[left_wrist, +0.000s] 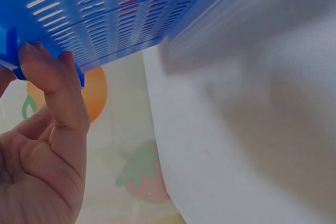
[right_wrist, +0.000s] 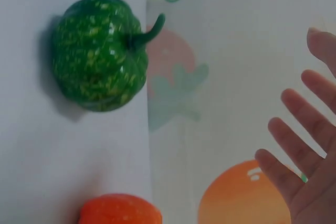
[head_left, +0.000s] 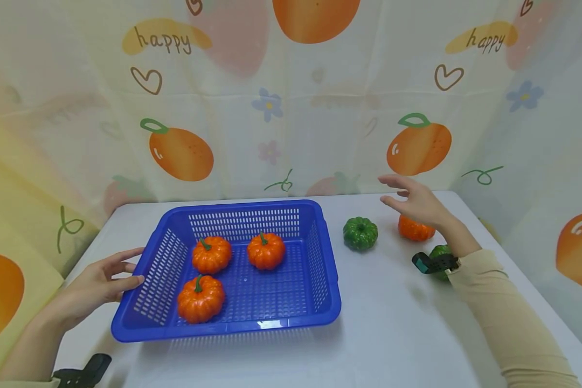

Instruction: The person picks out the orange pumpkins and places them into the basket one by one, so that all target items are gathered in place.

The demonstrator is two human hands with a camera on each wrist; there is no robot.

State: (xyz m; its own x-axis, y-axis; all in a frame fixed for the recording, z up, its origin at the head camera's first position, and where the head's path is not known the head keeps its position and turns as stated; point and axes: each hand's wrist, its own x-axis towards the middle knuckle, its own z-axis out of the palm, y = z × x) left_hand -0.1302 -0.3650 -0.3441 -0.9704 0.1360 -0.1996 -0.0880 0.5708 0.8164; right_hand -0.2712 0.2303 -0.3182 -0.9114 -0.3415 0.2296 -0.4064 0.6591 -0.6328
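My left hand [head_left: 102, 277] holds the left rim of a blue plastic basket [head_left: 223, 327], its fingertips bent against the edge; the left wrist view shows these fingers [left_wrist: 55, 85] from below. Three small orange pumpkins lie inside: one at the back left [head_left: 212, 256], one at the back right [head_left: 267, 251] and one in front [head_left: 201, 300]. My right hand [head_left: 414, 199] is raised over the table's right side, fingers spread and holding nothing. Below it sits another orange pumpkin [head_left: 415, 229]. A speckled green pumpkin [head_left: 360, 234] stands between basket and hand.
A second green pumpkin [head_left: 441, 252] is partly hidden behind my right wrist and its black strap [head_left: 436, 263]. The white table [head_left: 383, 334] ends at the back against a fruit-printed cloth [head_left: 291, 134], which also hangs at both sides.
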